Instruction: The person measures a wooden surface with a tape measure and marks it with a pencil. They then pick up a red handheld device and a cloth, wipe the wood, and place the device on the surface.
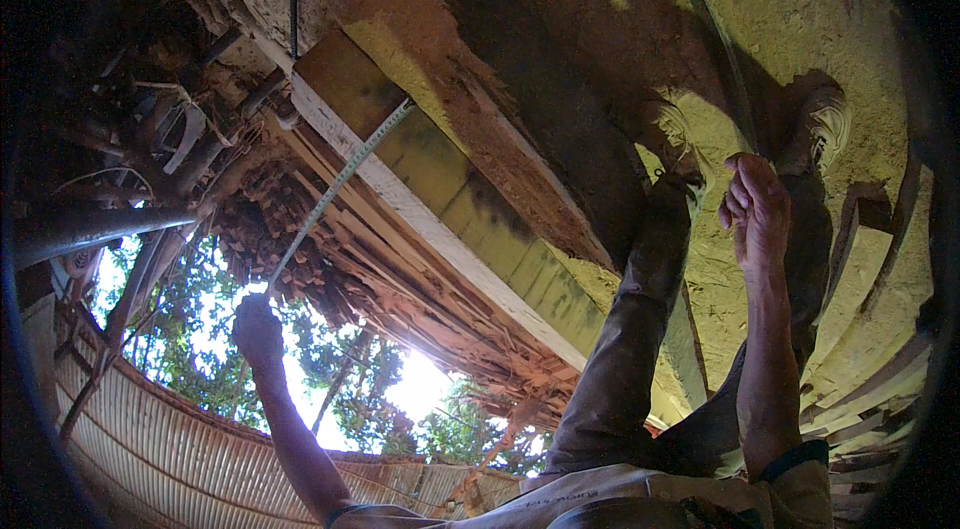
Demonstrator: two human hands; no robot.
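Note:
My left hand (258,329), raised at the left, is closed on a tape measure. Its pale blade (345,177) runs out from the hand across a long squared timber beam (430,169). The free end of the blade lies over the beam's upper face; whether it touches the wood I cannot tell. The case is hidden in my fist or lost in the glare. On the right, my right hand (757,209) is held in front of my leg with the fingers curled in. What it holds, if anything, does not show.
Stacked sawn strips (400,269) lie along the beam's far side. A big log (560,39) lies beyond it on sawdust-covered ground. More cut boards (850,264) are at the right. A metal pipe (110,232) and a corrugated sheet (200,429) are on the left.

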